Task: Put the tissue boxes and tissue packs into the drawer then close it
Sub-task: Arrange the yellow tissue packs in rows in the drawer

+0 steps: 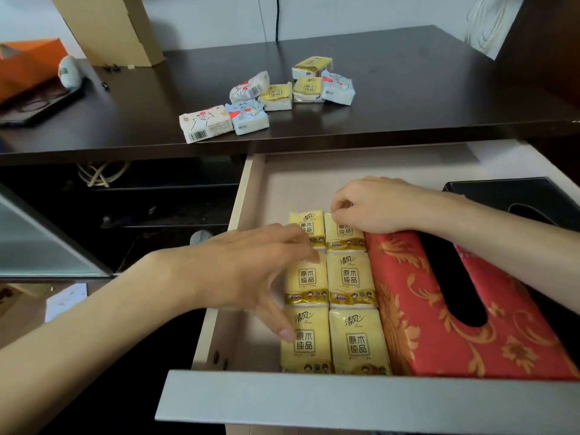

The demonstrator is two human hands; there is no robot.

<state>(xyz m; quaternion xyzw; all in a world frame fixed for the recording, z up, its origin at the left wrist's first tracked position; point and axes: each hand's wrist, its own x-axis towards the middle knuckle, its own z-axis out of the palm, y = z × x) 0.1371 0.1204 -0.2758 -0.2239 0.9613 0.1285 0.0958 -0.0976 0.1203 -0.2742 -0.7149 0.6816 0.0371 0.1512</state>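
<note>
The drawer (241,202) is pulled out below the dark desk. Inside it, several yellow tissue packs (351,277) lie in two neat columns beside a red and gold tissue box (417,312), with a black tissue box (514,196) behind that. My left hand (251,271) rests with spread fingers on the left column of packs, thumb on the nearest one. My right hand (373,205) pinches the top edge of the far right yellow pack (343,235). On the desk (408,89) lie several more tissue packs (266,98), yellow ones and white patterned ones.
A cardboard box (110,26) stands at the desk's back left, with an orange box (28,64) and a dark tray (40,105) at the left edge. A black cable (277,17) hangs down the wall. An open shelf compartment (141,211) sits left of the drawer.
</note>
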